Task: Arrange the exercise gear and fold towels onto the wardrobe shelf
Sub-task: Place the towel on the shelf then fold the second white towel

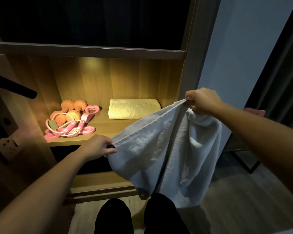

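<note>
Head camera: left hand (98,146) at 8 o'clock and right hand (202,101) at 2 o'clock each pinch the top edge of a white towel (162,149), which hangs spread between them before the lit wardrobe shelf (108,127). On the shelf lies a folded cream towel (134,108); orange dumbbells (71,110) and a pink jump rope (69,129) sit at its 9 o'clock.

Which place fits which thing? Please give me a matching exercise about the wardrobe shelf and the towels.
1 orange dumbbells
2 pink jump rope
3 cream towel
4 white towel

a hanging unfolded, gripped by left hand and right hand
b folded, right side of the lit shelf
c left of shelf, at the back
d left of shelf, in front

Pairs: 1-c; 2-d; 3-b; 4-a
</note>
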